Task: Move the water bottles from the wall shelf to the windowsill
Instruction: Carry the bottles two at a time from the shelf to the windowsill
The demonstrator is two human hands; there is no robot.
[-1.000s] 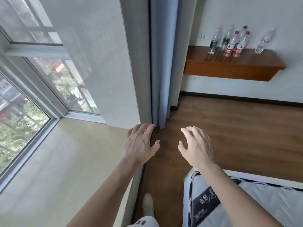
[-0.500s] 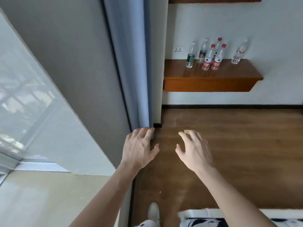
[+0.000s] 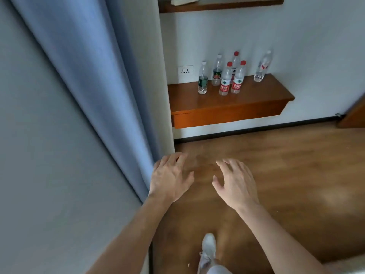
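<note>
Several clear water bottles stand upright on a brown wooden wall shelf (image 3: 262, 95) ahead. A green-labelled bottle (image 3: 202, 79) is at the left, two red-capped, red-labelled bottles (image 3: 225, 80) (image 3: 238, 78) stand in front, two more are behind them, and one bottle (image 3: 262, 66) stands apart at the right. My left hand (image 3: 169, 177) and my right hand (image 3: 236, 181) hover over the wooden floor, well short of the shelf. Both hold nothing and their fingers are spread. The windowsill is out of view.
A blue curtain (image 3: 94, 80) and a grey wall fill the left side, close to my left hand. A higher wooden shelf (image 3: 217, 5) hangs above. A wall socket (image 3: 185, 70) sits left of the bottles. My white shoe (image 3: 207, 248) is on the floor below.
The view has swung right and moved forward: window, sill and mattress have left the frame, and the shelf with bottles looks nearer. Both hands stay empty and spread in front of me.
</note>
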